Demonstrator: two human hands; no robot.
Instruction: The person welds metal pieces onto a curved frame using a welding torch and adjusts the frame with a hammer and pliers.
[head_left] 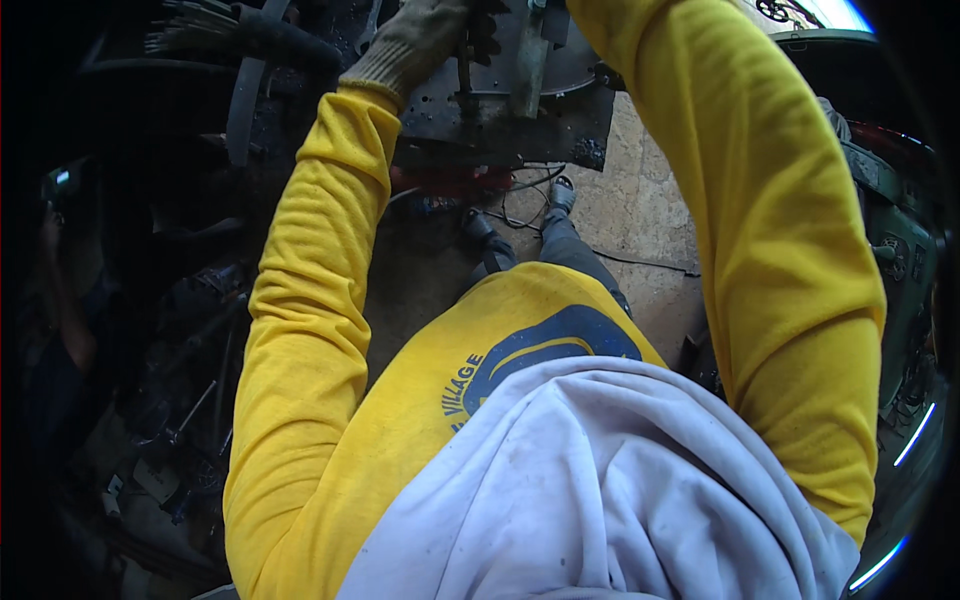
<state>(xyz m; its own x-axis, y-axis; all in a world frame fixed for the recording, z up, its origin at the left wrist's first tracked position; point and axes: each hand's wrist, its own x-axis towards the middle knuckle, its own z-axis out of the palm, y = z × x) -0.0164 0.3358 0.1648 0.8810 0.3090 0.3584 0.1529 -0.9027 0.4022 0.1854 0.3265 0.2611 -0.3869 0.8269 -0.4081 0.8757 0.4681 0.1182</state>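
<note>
My left hand (415,45), in a knitted grey-beige work glove, reaches to the top edge over a dark metal workbench (440,152). Its fingers run into shadow and out of the picture, so their grip is hidden. Just right of it is a dark part with a notched outline (484,38). Farther right, a greyish metal bar (530,65) stands on the bench top. My right arm (740,180), in a yellow sleeve, stretches past the top edge; the right hand is out of the picture.
A bundle of thin rods (190,28) pokes from a dark tube at upper left, beside a flat curved strip (243,110). Cables (640,262) lie on the floor near my feet. Green machinery (895,240) stands at right. Another person's arm (72,315) shows dimly at left.
</note>
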